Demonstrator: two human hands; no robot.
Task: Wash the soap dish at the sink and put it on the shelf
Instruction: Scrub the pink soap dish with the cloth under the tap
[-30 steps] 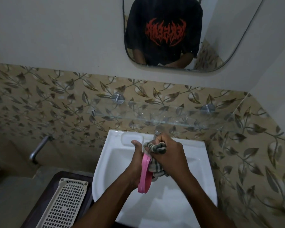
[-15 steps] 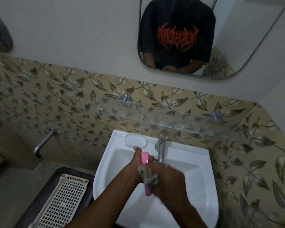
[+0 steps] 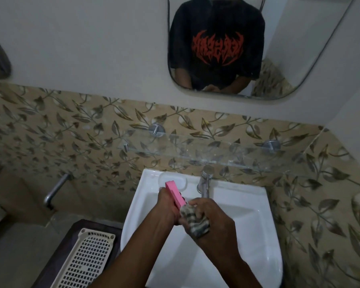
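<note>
The left hand (image 3: 168,206) is gripping the pink soap dish (image 3: 176,194) on edge over the sink (image 3: 245,204). The right hand (image 3: 208,217) is clutching a striped cloth (image 3: 193,222) against it.

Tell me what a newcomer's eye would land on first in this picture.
The bright pink soap dish stands out first, held over the white sink by the left hand while the right hand presses a striped cloth against it. Next comes the mirror on the wall above, reflecting a black shirt with a red print. Between them, a glass shelf spans the leaf-patterned tiles.
</note>
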